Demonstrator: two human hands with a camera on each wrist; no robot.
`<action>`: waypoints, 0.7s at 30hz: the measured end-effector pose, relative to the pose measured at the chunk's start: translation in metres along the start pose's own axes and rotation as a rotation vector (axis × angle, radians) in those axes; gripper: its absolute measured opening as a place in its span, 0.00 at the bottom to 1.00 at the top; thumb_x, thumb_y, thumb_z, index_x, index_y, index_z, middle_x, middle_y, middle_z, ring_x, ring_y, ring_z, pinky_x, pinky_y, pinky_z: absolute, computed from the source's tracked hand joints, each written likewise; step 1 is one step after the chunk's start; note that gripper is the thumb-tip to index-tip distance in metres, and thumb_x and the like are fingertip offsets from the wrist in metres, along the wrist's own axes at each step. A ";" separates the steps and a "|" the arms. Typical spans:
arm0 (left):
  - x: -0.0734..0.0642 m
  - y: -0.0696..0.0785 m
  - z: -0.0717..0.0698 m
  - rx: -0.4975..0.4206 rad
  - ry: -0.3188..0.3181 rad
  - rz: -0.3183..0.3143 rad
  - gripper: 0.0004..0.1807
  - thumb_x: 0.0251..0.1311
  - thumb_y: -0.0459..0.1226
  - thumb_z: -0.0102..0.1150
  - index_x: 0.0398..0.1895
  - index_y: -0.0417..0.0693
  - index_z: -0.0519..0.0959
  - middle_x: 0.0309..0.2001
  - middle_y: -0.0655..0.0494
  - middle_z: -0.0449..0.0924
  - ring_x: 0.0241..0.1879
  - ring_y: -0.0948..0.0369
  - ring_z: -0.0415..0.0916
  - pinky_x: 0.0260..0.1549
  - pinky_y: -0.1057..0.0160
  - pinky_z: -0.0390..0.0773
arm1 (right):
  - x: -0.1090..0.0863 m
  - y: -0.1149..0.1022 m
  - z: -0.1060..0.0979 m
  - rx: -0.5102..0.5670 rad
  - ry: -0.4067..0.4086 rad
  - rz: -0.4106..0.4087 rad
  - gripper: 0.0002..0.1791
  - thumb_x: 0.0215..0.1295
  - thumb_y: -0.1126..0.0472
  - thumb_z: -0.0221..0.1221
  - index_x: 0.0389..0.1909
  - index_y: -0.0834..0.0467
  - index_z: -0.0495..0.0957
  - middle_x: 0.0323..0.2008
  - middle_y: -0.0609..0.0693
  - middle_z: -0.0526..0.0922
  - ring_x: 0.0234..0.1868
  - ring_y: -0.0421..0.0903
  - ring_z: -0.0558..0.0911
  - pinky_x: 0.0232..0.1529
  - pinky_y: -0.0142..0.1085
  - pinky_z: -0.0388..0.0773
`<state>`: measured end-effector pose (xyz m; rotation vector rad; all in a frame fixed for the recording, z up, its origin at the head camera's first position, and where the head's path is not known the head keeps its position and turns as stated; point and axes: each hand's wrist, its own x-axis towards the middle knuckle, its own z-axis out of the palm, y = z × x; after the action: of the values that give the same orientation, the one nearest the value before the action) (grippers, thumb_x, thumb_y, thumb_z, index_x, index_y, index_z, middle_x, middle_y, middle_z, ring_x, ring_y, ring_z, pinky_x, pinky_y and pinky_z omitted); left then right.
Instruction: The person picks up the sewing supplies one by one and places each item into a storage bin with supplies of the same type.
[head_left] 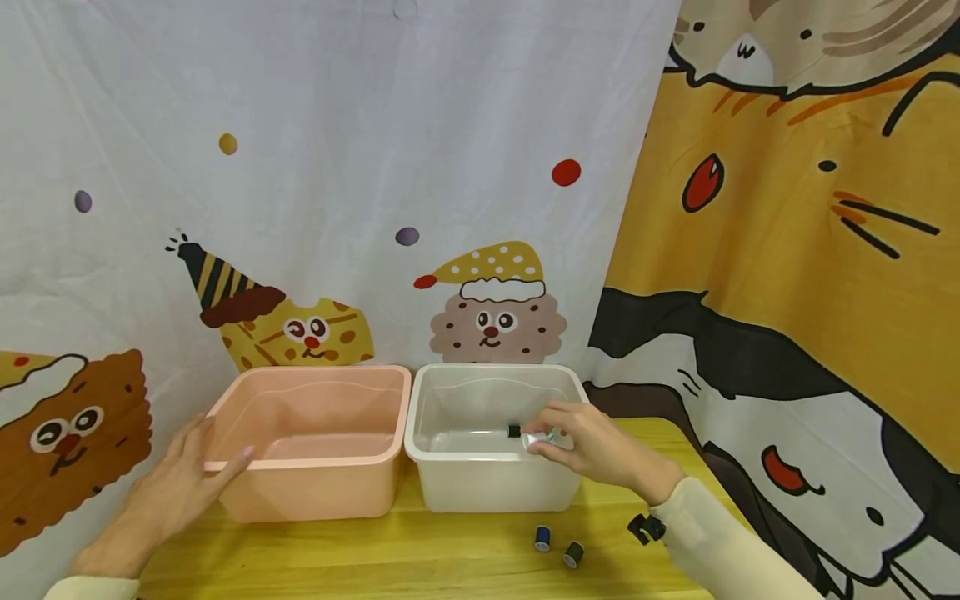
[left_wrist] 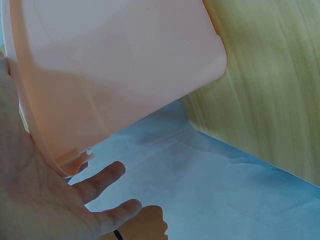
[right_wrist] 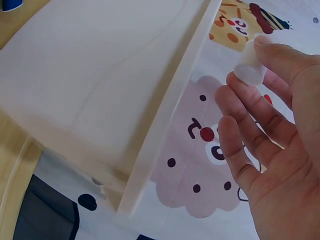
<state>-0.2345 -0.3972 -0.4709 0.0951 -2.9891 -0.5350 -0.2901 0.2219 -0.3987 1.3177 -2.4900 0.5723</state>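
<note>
My right hand (head_left: 588,437) pinches a small white thread spool (right_wrist: 249,67) between thumb and fingertips, above the near rim of the white plastic bin (head_left: 491,487). Inside that bin lies a black spool (head_left: 513,431), and a bit of teal (head_left: 553,435) shows beside the fingers, mostly covered. On the left, my left hand (head_left: 165,483) rests against the corner of the pink plastic bin (head_left: 315,492), its thumb along the front rim; in the left wrist view its fingers (left_wrist: 102,181) stretch out past the rim.
A blue spool (head_left: 542,538) and a dark green spool (head_left: 573,555) stand on the yellow wooden table (head_left: 450,558) before the white bin. The two bins sit side by side against a cartoon-printed curtain (head_left: 360,125). A black clip (head_left: 647,528) is at the right wrist.
</note>
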 end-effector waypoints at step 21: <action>0.000 0.001 -0.001 0.005 0.003 0.006 0.64 0.87 0.72 0.43 0.91 0.20 0.41 0.84 0.09 0.44 0.72 0.08 0.65 0.59 0.09 0.75 | -0.010 0.028 0.011 -0.041 -0.026 0.131 0.09 0.81 0.55 0.75 0.57 0.47 0.93 0.47 0.38 0.93 0.47 0.34 0.90 0.49 0.34 0.92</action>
<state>-0.2347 -0.3962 -0.4694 0.0879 -2.9870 -0.5263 -0.3080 0.2387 -0.4183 1.1616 -2.6091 0.5325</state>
